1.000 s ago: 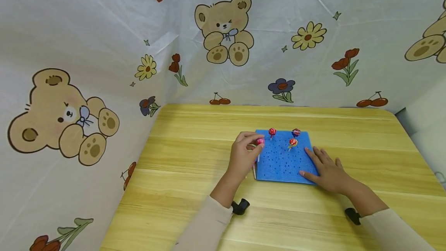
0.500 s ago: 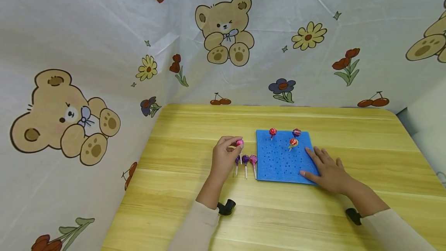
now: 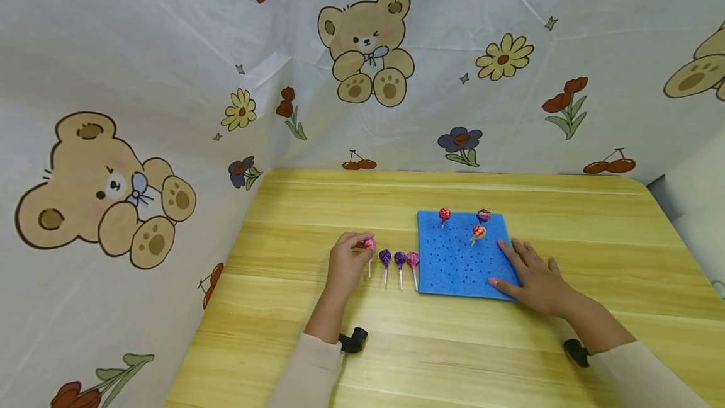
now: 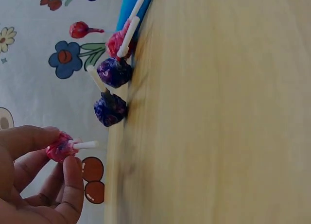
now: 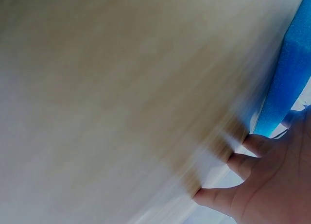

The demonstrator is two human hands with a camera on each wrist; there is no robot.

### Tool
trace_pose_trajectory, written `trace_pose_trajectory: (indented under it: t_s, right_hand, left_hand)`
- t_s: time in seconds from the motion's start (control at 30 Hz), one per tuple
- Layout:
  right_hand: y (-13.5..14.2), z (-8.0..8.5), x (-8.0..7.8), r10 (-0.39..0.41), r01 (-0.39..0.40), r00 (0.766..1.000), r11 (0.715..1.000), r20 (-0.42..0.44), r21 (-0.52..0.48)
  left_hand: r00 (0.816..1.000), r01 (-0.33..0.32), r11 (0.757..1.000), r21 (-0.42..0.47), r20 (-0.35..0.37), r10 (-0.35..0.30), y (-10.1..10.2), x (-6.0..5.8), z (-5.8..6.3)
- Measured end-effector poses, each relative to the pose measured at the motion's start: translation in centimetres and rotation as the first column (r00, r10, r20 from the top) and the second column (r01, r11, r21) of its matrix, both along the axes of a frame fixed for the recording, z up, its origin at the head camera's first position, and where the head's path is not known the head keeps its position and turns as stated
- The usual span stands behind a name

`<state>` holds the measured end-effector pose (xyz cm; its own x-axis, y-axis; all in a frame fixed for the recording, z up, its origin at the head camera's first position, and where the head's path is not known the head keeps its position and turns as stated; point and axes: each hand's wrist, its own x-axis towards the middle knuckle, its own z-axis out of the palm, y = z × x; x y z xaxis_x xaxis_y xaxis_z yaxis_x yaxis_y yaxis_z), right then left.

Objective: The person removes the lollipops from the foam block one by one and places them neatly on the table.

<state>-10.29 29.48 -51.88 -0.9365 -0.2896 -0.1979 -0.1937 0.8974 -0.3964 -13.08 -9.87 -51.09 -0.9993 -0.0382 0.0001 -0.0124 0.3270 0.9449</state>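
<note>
My left hand point(image 3: 347, 264) pinches a pink lollipop point(image 3: 370, 243) by its wrapped head between thumb and fingers, its white stick pointing down. Just right of it, two purple lollipops point(image 3: 385, 258) and another pink lollipop point(image 3: 413, 260) lie in a row on the table, sticks toward me. The pink one lies against the left edge of a blue foam board point(image 3: 453, 269) dotted with small holes. Three lollipops stand upright in the board's far half: a red one point(image 3: 444, 214), a dark one point(image 3: 483, 215) and a red-yellow one point(image 3: 478, 232). My right hand point(image 3: 535, 279) rests spread on the board's right edge.
The wood-grain table point(image 3: 481, 351) ends at a white curtain point(image 3: 255, 36) printed with bears and flowers behind and to the left. Each wrist wears a black camera mount, such as the left mount point(image 3: 354, 340).
My left hand has moved left with the pink lollipop, from the board's left edge past the row, uncovering the lollipops on the table. My right hand stays on the board.
</note>
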Motion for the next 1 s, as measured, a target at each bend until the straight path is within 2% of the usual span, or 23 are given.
trace_pose_trajectory:
  t_s: [0.2,0.37,0.5,0.7,1.0]
  right_hand:
    - [0.1,0.1,0.0,0.001,-0.001,1.000,1.000,0.002,-0.004]
    - [0.0,0.3,0.1,0.001,-0.001,1.000,1.000,0.003,-0.006]
    - [0.0,0.2,0.1,-0.001,0.001,1.000,1.000,-0.003,-0.008]
    - [0.0,0.3,0.3,-0.009,0.008,1.000,0.999,-0.015,-0.033]
    - [-0.2,0.5,0.0,-0.001,0.001,1.000,1.000,0.012,0.000]
  left_hand:
    - [0.997,0.019,0.998,-0.053,0.075,-0.015,-0.4,-0.1,-0.4]
    - [0.994,0.050,0.990,-0.131,0.099,-0.037,-0.5,-0.3,-0.9]
    - [0.991,0.071,0.986,-0.150,0.120,-0.053,-0.5,-0.6,-1.2]
    - [0.988,0.099,0.980,-0.170,0.136,-0.076,-0.4,-0.9,-1.3]
    - [0.986,0.126,0.971,-0.203,0.135,-0.100,-0.2,-1.0,-1.4]
